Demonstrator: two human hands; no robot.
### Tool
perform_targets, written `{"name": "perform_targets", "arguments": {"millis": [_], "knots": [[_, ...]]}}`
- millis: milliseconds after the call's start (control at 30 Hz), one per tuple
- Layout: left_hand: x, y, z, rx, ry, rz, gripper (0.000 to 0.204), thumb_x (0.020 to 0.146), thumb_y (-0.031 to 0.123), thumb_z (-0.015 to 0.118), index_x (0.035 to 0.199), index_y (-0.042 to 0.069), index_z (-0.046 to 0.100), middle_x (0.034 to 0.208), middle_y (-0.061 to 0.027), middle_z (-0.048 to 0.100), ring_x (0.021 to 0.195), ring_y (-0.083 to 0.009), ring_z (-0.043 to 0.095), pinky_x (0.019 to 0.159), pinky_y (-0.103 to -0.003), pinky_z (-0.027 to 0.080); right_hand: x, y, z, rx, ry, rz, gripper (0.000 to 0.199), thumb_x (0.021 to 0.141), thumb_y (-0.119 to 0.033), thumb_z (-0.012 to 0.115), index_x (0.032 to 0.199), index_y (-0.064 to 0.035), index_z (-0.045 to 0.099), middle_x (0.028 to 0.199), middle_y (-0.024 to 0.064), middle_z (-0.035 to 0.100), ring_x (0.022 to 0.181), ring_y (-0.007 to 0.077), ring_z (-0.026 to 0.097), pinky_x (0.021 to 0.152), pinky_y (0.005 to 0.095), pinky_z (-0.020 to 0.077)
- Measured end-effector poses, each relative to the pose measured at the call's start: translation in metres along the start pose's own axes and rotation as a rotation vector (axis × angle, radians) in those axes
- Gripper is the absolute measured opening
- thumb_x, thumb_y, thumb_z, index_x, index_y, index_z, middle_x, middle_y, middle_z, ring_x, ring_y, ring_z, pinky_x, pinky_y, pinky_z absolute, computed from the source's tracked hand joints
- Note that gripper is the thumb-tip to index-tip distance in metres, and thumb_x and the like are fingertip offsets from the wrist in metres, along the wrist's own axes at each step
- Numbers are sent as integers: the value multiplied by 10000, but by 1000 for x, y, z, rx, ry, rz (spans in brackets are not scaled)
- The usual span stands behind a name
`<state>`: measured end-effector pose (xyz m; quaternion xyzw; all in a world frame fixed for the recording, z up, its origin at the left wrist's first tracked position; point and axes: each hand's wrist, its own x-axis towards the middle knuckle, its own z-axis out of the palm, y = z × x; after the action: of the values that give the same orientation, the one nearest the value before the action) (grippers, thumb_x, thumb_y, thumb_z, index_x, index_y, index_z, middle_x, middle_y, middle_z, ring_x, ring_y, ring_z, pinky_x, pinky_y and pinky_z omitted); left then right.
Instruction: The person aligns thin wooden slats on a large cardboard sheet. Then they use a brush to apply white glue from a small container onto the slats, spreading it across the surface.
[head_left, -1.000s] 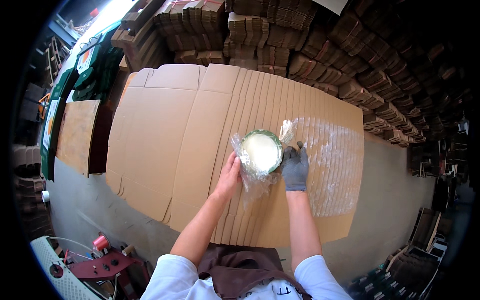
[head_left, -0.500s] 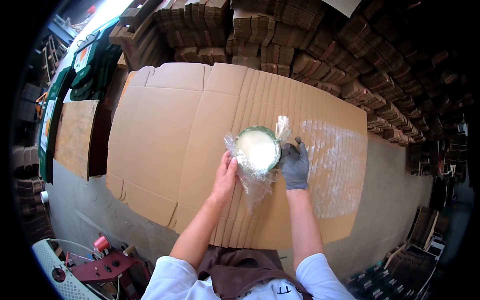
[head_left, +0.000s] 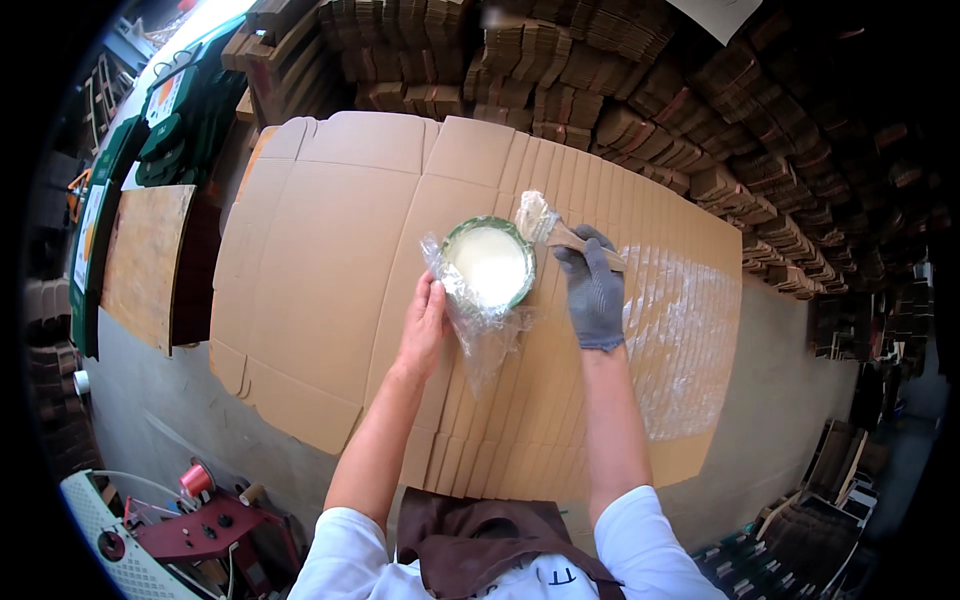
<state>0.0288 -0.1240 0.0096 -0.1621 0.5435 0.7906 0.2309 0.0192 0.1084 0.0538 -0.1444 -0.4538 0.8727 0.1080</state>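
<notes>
A round green tub [head_left: 531, 264] of creamy white paste stands over the flattened cardboard. Clear crumpled plastic [head_left: 480, 348] clings to its near and left sides. My bare left hand [head_left: 424, 325] is closed against the tub's left side, through the plastic; its fingertips are partly hidden. In my right hand [head_left: 594, 295], which wears a grey glove, is the wooden handle of a brush [head_left: 542, 222]. White paste coats the bristles, which point up and left just past the tub's upper right rim.
Flattened cardboard sheets [head_left: 320, 250] lie overlapped before me, with a streaky white wet patch [head_left: 685, 330] on the right. Stacks of folded cardboard [head_left: 620, 130] line the far side. A plywood box [head_left: 145, 260] stands left. A red and grey machine [head_left: 195, 540] is lower left.
My right hand has lifted the brush away from the tub's right side and tilted it, so the handle now shows. The tub and my left hand appear slightly farther left and up.
</notes>
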Motion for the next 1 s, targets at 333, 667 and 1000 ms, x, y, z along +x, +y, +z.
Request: {"name": "perform_targets", "arguments": {"millis": [333,667,1000], "knots": [[4,-2,1,-38,53,31,391,1034,371,468,1330,119,435,1253,-31,534,1076,-135,547,834,-310,471,-31,-12,49,-1619,-580,-706,290,758,-30,702,1031,-126,679,1124,39,665,1064,310,590,964,398,470],[10,-19,-14,-384,14,149,83,1000,177,580,1006,94,576,975,16,619,963,-69,557,798,-260,477,-33,-17,54,-1584,-672,-646,330,738,-2,695,1045,-121,686,1109,54,677,1041,295,608,939,382,467],[-10,-9,-14,-621,-76,54,280,1039,303,489,1173,69,565,1132,-70,636,1058,-164,595,976,-365,482,-32,-7,22,-499,-75,9,193,963,-136,597,1103,-11,639,1060,109,675,956,231,665,884,353,540]]}}
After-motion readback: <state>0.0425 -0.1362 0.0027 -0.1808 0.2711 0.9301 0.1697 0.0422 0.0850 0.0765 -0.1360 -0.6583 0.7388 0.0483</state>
